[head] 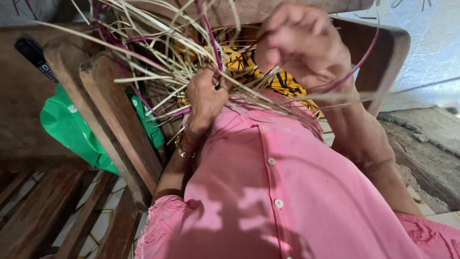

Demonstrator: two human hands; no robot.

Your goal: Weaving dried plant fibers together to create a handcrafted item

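A bundle of pale straw strips (163, 52), mixed with a few purple strips (211, 36), fans out over my lap. My left hand (206, 98) is closed on the strips where they gather, with bangles on its wrist. My right hand (299, 45) is raised just to the right of it and pinches a purple strip that loops around its far side. Below the hands is my pink buttoned shirt (287, 192). A yellow and black patterned cloth (282, 81) shows under the strips.
Wooden slats of a seat frame (115, 129) run along the left. Behind them lies a green plastic bag (67, 124), and a black handset (33, 55) sits on the wood at the upper left. Tiled floor (100, 225) shows lower left, rough concrete (426, 153) at right.
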